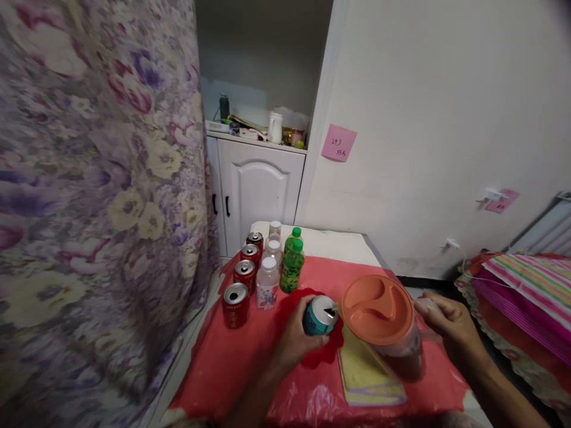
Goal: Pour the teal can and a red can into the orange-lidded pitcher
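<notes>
My left hand is wrapped around a teal drink can whose top is open, above a red scalloped mat. By its handle my right hand grips a clear pitcher with an orange lid. The pitcher tilts left, its spout at the can's opening; dark liquid shows low inside. Whether liquid is flowing I cannot tell. A folded yellow cloth lies beneath the pitcher.
On the red-covered table, several red cans line the left side. Beside them stand clear bottles with white caps and green bottles. A floral curtain hangs at left; a white wall rises behind.
</notes>
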Tool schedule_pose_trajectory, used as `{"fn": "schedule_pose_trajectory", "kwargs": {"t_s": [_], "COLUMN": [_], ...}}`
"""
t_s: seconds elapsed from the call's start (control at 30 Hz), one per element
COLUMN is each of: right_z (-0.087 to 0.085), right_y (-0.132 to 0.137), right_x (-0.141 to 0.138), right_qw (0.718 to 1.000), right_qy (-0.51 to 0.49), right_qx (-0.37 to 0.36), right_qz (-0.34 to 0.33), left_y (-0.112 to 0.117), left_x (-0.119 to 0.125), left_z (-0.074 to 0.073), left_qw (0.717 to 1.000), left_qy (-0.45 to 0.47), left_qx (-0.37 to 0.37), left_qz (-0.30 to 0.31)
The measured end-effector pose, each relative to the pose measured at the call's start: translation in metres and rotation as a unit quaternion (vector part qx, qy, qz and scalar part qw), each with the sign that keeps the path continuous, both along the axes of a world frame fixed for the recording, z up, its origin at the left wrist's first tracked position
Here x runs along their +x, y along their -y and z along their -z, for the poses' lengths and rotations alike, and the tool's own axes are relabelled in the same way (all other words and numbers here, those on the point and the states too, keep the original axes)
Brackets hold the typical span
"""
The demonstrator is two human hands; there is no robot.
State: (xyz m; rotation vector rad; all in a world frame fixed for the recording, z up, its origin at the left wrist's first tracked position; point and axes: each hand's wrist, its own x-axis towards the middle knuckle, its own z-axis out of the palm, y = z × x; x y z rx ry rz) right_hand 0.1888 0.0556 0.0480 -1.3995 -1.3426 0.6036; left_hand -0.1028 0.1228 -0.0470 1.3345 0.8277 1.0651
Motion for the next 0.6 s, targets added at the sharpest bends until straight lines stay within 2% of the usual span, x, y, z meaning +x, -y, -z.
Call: {"fn": "schedule_pose_trajectory", "kwargs": {"t_s": [0.6], "right_z": [-0.0023], "right_y": [0.0022], "right_x": [-0.0048], "right_qw": [1.000], "right_qy": [-0.004], "right_qx": [0.004], "right_qz": [0.009], "left_y": [-0.0001], "left_x": [0.0009], "left_z": [0.0023], "left_qw": [1.000], "left_qy": [0.002], "left_qx": [-0.002], "left_qz": [-0.003]}}
